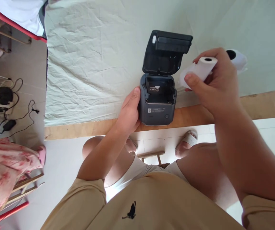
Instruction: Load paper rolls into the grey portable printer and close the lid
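A dark label printer stands at the near edge of the cloth-covered table, its lid raised and its paper bay exposed. My left hand grips the printer's left side, thumb on the front edge. To the right of the printer, my right hand holds a white paper roll between thumb and fingers, apart from the printer. Another white roll with a dark core lies on the cloth just behind my right hand, partly hidden by it.
Pale green cloth covers the table, with a bare wooden edge in front. Cables and a black adapter lie on the floor at left. A pink floral fabric hangs over a wooden rack. My knees are under the table edge.
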Demonstrator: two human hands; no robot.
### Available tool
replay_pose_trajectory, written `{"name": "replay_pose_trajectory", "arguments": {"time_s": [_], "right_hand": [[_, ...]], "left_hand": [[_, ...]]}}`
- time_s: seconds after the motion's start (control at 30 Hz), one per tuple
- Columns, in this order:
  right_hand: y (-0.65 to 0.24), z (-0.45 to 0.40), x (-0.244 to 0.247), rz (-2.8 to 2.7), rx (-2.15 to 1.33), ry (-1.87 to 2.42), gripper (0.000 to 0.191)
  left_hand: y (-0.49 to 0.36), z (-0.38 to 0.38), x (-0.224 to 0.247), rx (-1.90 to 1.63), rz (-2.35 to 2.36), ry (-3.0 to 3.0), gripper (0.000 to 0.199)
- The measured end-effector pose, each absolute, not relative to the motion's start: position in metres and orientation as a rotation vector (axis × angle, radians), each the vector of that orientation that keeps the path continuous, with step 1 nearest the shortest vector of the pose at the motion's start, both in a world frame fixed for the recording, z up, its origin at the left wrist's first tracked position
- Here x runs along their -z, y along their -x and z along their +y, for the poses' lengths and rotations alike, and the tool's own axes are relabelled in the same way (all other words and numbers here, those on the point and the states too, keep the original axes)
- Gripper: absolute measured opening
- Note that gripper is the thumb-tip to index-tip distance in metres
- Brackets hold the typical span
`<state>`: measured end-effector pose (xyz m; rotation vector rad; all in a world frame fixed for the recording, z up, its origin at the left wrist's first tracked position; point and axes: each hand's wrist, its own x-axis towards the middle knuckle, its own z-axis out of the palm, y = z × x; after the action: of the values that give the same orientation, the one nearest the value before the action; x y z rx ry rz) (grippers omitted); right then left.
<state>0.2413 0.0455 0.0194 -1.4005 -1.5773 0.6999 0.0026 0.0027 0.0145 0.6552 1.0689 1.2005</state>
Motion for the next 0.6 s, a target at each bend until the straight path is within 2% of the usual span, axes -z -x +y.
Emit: {"name": "replay_pose_trajectory", "arguments": {"time_s": [0.1, 0.3, 0.47, 0.6], "right_hand": [[-0.245, 0.048, -0.014, -1.697, -0.623, 1.477, 0.039], [-0.252, 0.043, -0.017, -1.893, -0.436, 1.620, 0.067], [-0.290, 0.051, -0.028, -1.847, 0.104, 1.354, 0.053], [-0.304, 0.072, -0.018, -1.717, 0.031, 1.801, 0.069]], "left_hand": [[-0.003, 0.002, -0.014, -1.201, 1.089, -0.638, 0.030], [-0.003, 0.003, -0.017, -1.191, 1.077, -0.605, 0.031], [-0.003, 0.003, -0.018, -1.167, 1.036, -0.600, 0.026], [-0.003, 0.002, -0.016, -1.177, 1.138, -0.601, 0.028]]}}
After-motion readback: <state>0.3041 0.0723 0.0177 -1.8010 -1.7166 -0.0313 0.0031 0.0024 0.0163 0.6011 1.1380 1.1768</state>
